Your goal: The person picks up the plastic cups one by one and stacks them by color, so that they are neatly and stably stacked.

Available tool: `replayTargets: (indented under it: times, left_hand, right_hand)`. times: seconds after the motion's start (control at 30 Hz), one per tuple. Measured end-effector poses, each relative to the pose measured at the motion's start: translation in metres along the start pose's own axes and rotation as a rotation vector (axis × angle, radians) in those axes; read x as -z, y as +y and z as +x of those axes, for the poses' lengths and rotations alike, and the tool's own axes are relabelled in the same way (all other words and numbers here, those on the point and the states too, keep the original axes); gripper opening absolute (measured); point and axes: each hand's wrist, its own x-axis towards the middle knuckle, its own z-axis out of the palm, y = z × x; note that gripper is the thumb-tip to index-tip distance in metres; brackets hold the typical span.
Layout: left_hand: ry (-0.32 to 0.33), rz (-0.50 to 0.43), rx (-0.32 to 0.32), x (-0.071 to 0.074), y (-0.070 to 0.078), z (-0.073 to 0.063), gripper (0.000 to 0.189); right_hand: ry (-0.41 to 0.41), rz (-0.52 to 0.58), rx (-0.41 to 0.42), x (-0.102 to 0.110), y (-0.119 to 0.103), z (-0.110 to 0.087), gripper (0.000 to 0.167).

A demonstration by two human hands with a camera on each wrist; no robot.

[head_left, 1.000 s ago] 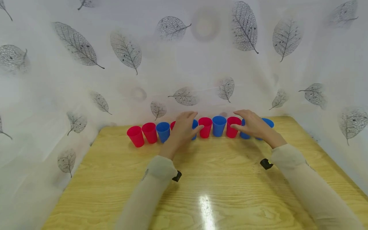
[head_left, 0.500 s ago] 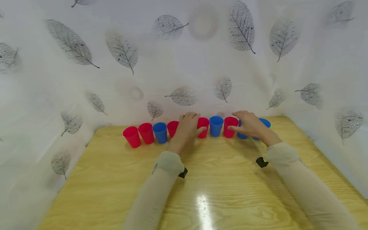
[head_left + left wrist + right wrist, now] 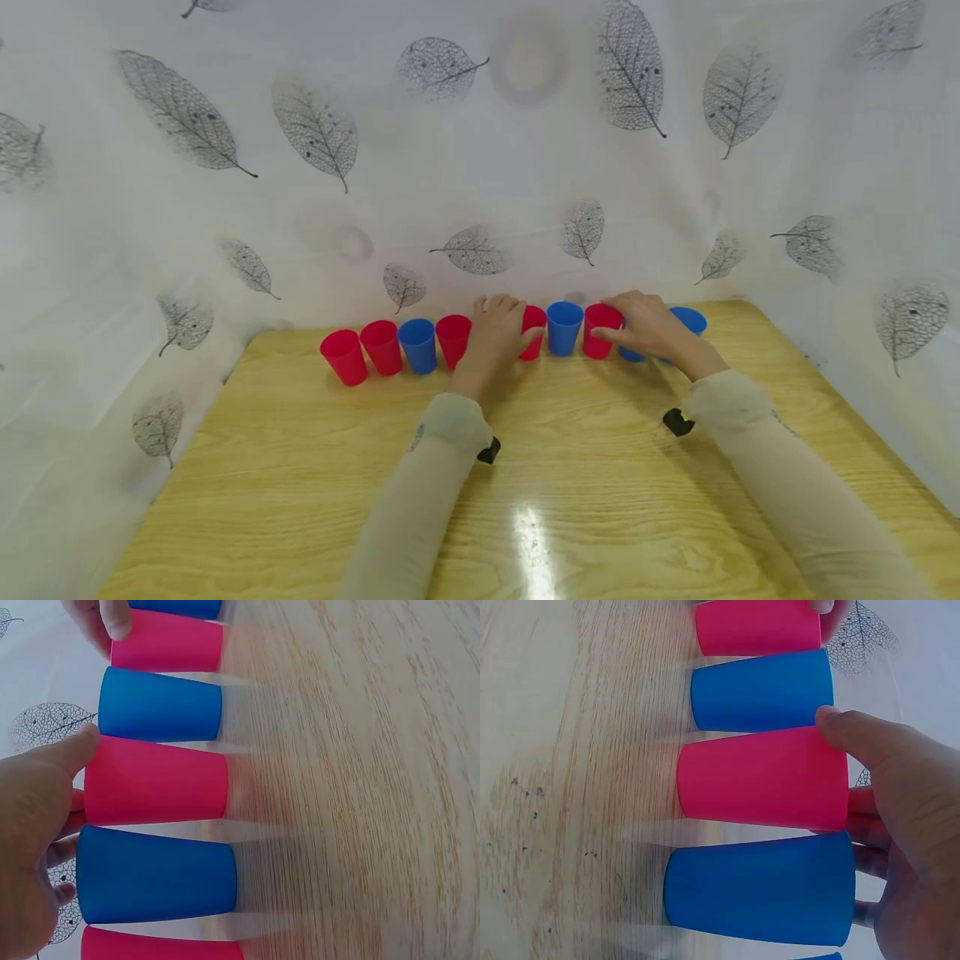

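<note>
Overall, the row of cups [image 3: 564, 332] stands along the far edge of the wooden table [image 3: 600, 483], mouths up, long axes vertical, walls narrowing towards the base. Head view: the left hand [image 3: 491, 337] conceals one cup of the row, and the right hand [image 3: 647, 325] covers much of the last-but-one blue cup [image 3: 632, 356] and part of the end blue cup [image 3: 690, 320]. Left wrist view: the concealed member appears as a hidden blue cup [image 3: 156, 877]; the cups look sideways, mouths leftward, and those at top and bottom are cut off. Right wrist view: mouths point rightward; the last-but-one blue cup shows whole, the end one only as a sliver. The hands are apart, with one blue cup between those they touch: the left thumb meets the rim of one red cup [image 3: 157, 781], the right thumb that of another red cup [image 3: 765, 778]. Fingers pass behind the rims, their tips obscured; whether either hand grips cannot be told.
</note>
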Motion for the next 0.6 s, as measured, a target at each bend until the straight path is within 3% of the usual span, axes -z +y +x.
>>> replayTargets:
  times: [0.33,0.6]
  left_hand:
    - [0.001,-0.008,-0.02,0.0023,0.0015,-0.003,0.061]
    - [-0.037,-0.004,-0.031,0.0064,0.0053,-0.0071,0.063]
  right_hand:
    - [0.01,-0.011,-0.001,-0.0003,-0.0026,-0.0019,0.061]
    - [0.013,-0.017,0.042,0.0005,-0.0053,-0.0064,0.059]
